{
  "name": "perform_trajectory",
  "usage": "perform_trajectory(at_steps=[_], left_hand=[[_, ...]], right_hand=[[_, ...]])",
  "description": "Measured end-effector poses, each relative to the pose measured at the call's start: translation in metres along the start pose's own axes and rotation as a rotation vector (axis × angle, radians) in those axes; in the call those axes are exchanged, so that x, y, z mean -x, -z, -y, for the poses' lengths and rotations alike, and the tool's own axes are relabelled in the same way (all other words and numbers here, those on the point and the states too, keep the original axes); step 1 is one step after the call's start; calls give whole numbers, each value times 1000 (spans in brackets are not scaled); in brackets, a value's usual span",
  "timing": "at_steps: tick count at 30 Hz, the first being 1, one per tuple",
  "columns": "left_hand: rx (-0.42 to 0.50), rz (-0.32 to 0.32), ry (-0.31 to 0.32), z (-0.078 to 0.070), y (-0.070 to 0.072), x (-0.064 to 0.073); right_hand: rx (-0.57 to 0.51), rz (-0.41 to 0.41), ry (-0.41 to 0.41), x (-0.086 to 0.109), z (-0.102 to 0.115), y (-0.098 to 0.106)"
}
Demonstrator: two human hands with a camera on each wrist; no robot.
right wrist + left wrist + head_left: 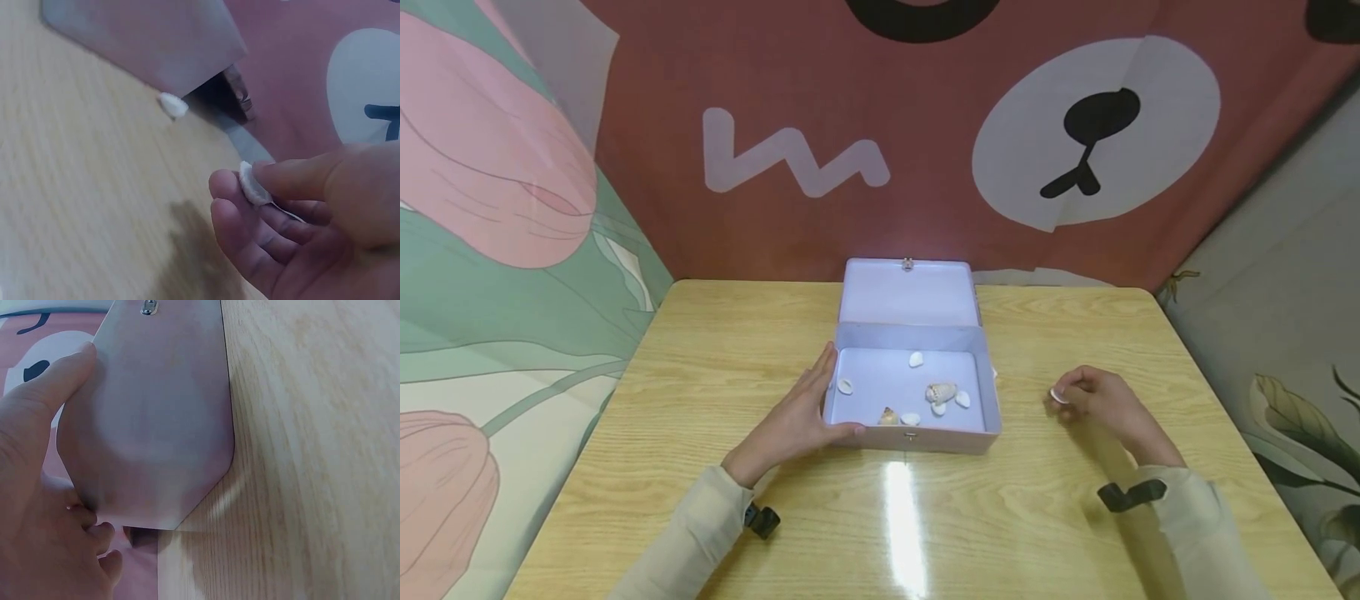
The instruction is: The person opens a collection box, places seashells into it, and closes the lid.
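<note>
A pale lilac tin box (955,442) stands on the table with its lid (910,293) raised. My left hand (790,425) grips its front left corner, thumb at the front edge and fingers along the left side. Inside lie several white seashells (916,359), a larger spiral shell (941,392) and a brownish shell (889,416) by the front wall. Right of the box, my right hand (1108,408) pinches a small white seashell (253,185) between thumb and fingertips, above the table. Another thin white edge shows behind it among the fingers; its kind is unclear.
One more white seashell (174,105) lies on the wooden table (730,333) close against the box's right side. Behind the table hangs a reddish-brown cloth (775,225) with a bear face. Patterned hangings flank both sides.
</note>
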State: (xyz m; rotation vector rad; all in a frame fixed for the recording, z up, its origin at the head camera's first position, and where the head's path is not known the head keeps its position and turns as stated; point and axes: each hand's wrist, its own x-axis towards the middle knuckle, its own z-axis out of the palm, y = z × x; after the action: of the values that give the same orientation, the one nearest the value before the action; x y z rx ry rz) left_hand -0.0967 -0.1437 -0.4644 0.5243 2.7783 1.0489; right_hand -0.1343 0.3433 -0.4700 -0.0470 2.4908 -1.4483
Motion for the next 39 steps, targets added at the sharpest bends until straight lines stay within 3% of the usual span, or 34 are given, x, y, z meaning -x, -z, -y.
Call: perform_trajectory(at_steps=[14,39], left_hand=[[-3,-8,-11,0,0,1],[-10,-3,-10,0,0,1]], right_hand=[[-193,35,37,-10,23,6],[-115,96,71,-37,92,-30]])
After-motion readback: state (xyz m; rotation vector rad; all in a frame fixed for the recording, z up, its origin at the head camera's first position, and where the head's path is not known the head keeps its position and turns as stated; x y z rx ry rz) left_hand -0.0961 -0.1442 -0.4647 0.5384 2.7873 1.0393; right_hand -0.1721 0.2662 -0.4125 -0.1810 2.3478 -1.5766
